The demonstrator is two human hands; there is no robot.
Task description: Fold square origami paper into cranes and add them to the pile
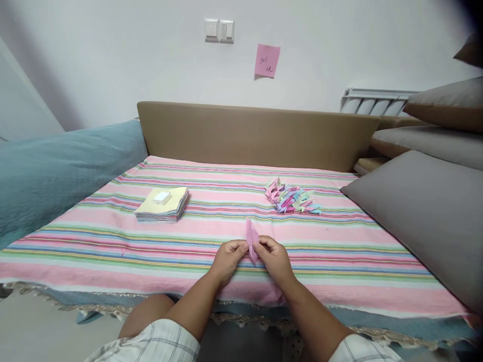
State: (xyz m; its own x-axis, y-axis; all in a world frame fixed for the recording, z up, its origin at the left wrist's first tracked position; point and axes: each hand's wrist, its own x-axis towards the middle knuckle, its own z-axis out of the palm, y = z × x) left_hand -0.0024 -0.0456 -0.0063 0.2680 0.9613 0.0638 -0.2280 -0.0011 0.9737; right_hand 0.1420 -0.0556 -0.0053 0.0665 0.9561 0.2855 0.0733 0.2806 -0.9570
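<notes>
Centrally, a folded pink paper over the striped cloth, pinched from either side by the left hand and right hand. Uneven pulling could tear its creases; a careless forward reach might scatter the paper pile beyond.

Both forearms bare and angled inward from the bottom edge, left forearm up and to the right, right forearm up and to the left, with the left wrist and right wrist well apart. Left hand and right hand near each other in front of the body, roughly mirrored, thumbs pointing inward, backs mostly up. Each one's in a thumb-to-finger pinch, index fingers bent toward the middle, remaining fingers curled under and partly hidden.
</notes>
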